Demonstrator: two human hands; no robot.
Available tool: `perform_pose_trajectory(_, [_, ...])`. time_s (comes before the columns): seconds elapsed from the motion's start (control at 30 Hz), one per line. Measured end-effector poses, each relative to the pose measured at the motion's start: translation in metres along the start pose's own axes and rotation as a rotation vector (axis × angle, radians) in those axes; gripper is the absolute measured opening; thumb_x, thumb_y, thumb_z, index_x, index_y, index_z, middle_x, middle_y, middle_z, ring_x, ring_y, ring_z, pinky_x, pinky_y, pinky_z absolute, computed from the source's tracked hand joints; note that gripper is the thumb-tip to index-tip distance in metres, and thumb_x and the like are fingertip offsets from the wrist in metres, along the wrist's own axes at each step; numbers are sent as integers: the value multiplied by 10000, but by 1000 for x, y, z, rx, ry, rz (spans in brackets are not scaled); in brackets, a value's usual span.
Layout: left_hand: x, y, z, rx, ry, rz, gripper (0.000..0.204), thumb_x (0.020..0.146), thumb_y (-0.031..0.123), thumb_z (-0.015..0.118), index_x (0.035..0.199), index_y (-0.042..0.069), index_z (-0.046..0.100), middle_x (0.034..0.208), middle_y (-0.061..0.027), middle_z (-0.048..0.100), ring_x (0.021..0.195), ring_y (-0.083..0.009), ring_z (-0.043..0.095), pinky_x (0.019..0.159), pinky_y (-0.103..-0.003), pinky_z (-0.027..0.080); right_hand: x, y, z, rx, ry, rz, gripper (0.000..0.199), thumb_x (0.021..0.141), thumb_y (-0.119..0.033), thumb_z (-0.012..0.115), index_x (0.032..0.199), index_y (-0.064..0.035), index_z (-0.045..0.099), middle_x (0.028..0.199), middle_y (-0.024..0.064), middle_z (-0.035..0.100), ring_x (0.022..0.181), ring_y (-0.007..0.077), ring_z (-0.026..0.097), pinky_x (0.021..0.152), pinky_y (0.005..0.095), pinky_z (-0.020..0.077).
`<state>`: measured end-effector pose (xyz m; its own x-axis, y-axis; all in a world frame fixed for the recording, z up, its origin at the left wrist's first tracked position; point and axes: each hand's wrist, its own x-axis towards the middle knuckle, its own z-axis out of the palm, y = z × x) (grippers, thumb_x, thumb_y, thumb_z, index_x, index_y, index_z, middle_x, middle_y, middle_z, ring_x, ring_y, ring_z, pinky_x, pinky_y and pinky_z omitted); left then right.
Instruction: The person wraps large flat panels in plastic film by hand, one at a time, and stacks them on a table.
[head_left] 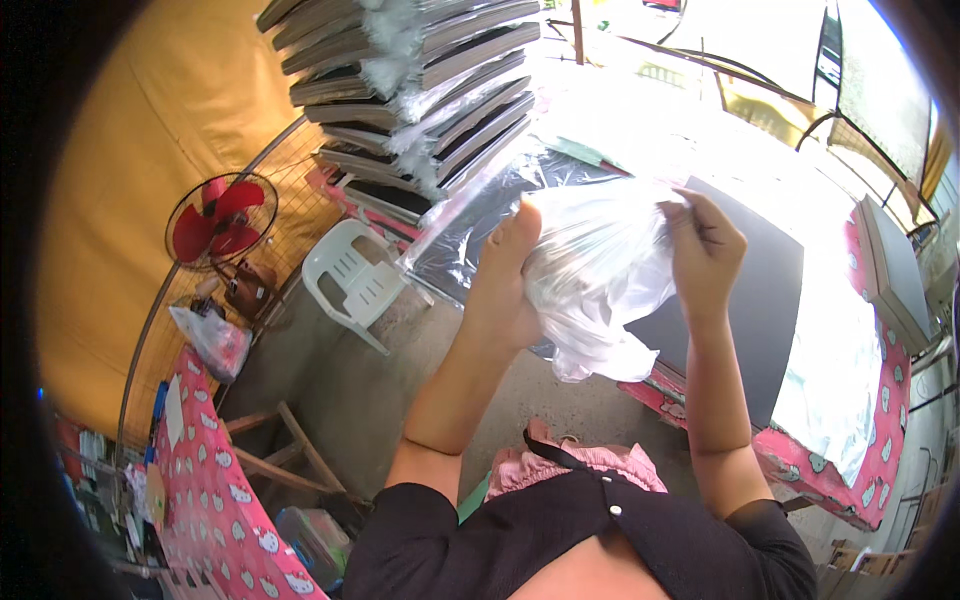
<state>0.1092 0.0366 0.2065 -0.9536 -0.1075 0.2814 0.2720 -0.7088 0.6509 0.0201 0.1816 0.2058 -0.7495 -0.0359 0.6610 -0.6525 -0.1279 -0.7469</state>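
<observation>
Both my hands are raised in front of me, holding a clear plastic bag [598,275]. My left hand [505,285] presses flat against the bag's left side, fingers up. My right hand [705,250] pinches the bag's upper right edge. The bag hangs crumpled between them, above the edge of a table with a pink patterned cloth [830,470]. A large dark flat sheet [760,300] lies on that table behind the bag.
A tall stack of dark flat boards in clear plastic [420,90] stands at the upper left. A white plastic chair [355,280] and a red fan [220,220] stand by a wire fence. Another pink-clothed table [220,500] sits at the lower left.
</observation>
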Motion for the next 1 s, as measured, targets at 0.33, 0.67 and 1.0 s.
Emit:
perform_pose_trajectory(0.33, [-22, 80, -269, -92, 426, -108, 64, 819, 130, 508, 792, 72, 506, 560, 23, 449, 442, -103, 444, 397, -256, 383, -55, 85, -229, -428, 549, 255, 223, 829, -197, 467, 817, -9, 586, 646, 6, 510, 553, 106, 465, 510, 233, 403])
perform_pose_trajectory(0.67, [-86, 228, -297, 738, 611, 536, 372, 763, 172, 557, 1097, 42, 459, 1084, -62, 495, 944, -189, 494, 790, -301, 397, -124, 4, -448, -1315, 676, 140, 343, 801, -309, 488, 860, 0, 625, 702, 89, 614, 565, 197, 570, 504, 305, 452])
perform_pose_trajectory(1.0, [17, -64, -41, 1032, -394, 39, 197, 647, 96, 712, 625, 16, 534, 1213, -126, 435, 1088, -174, 433, 806, -306, 412, -39, -30, -84, -690, -92, 324, 142, 751, -92, 566, 863, -27, 626, 815, 120, 603, 677, 165, 577, 580, 258, 446])
